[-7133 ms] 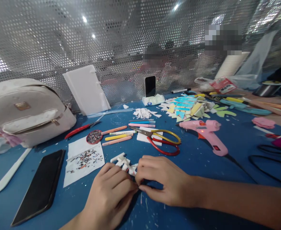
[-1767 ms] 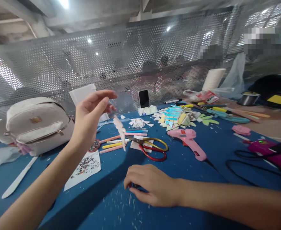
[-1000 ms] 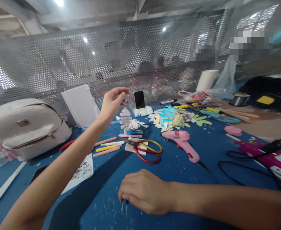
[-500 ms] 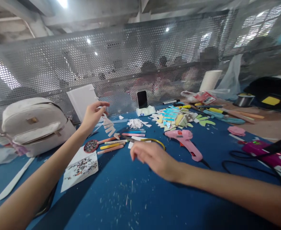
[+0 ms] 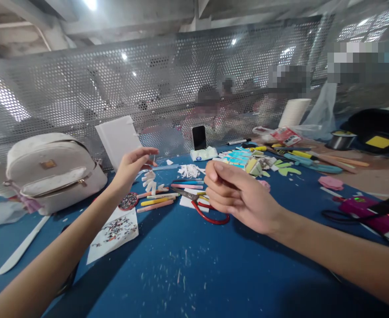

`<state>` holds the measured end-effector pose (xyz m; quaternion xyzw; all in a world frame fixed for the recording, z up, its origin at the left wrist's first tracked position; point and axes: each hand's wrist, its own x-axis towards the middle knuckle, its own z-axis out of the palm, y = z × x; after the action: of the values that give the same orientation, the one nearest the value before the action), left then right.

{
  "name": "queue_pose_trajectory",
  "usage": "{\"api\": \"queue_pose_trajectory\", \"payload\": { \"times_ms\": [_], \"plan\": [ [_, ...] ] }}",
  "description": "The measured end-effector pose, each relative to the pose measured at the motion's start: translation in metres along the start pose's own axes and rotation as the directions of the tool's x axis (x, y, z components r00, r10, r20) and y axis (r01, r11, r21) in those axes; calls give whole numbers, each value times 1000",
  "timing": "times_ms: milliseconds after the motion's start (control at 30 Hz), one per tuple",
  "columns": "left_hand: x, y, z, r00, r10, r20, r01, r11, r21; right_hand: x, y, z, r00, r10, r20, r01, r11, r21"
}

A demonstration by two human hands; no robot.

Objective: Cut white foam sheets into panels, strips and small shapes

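Observation:
My left hand (image 5: 133, 165) is stretched out over the blue table (image 5: 187, 274), its thumb and fingertips pinched on the top of a string of small white foam pieces (image 5: 149, 180). The string hangs down to just above the coloured markers (image 5: 161, 198). My right hand (image 5: 239, 194) is raised above the table in front of me, fingers curled in against the thumb, and nothing shows in it. Below it lie the scissors (image 5: 210, 216) with red and yellow handles. The pink glue gun (image 5: 264, 184) is almost wholly hidden behind this hand.
A pale backpack (image 5: 53, 170) stands at the left. Near it are a white foam board (image 5: 118, 139), a glitter-strewn paper (image 5: 113, 232) and a white paper knife (image 5: 22, 245). Farther back are an upright phone (image 5: 199, 137) and cut coloured foam (image 5: 247, 161). A magenta tool with cable (image 5: 373, 216) lies at right.
My right hand left the table, passed over the scissors and rose with its fingers curled. My left hand swung the hanging string of white pieces left and lower, near the markers.

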<state>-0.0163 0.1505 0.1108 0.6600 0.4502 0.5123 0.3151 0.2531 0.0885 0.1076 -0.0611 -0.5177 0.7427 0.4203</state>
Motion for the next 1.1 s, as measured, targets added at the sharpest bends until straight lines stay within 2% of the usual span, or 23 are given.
{"api": "queue_pose_trajectory", "payload": {
  "times_ms": [133,267,467,633,767,967,1033,1100],
  "plan": [
    [-16,9,7,997,5,77,0,998,-63,3,6,-10,996,23,-87,-28,998,-57],
    [-29,21,14,994,29,104,-20,997,-80,6,13,-19,990,44,-136,-64,988,-142],
    [-38,31,18,991,38,125,-34,999,-33,10,16,-26,984,38,-177,-70,981,-182],
    [-42,33,20,982,8,191,-9,1000,4,10,18,-27,978,17,-210,-58,980,-191],
    [-47,28,21,973,-30,228,28,1000,12,10,19,-29,979,62,-194,-87,989,-123],
    [-51,18,18,975,-53,217,51,999,14,15,19,-32,978,133,-163,-134,991,7],
    [-52,19,17,977,-46,209,43,999,19,15,18,-32,981,118,-155,-127,991,-47],
    [-54,26,17,981,-22,192,17,1000,26,14,12,-30,989,44,-144,-72,978,-194]
  ]
}}
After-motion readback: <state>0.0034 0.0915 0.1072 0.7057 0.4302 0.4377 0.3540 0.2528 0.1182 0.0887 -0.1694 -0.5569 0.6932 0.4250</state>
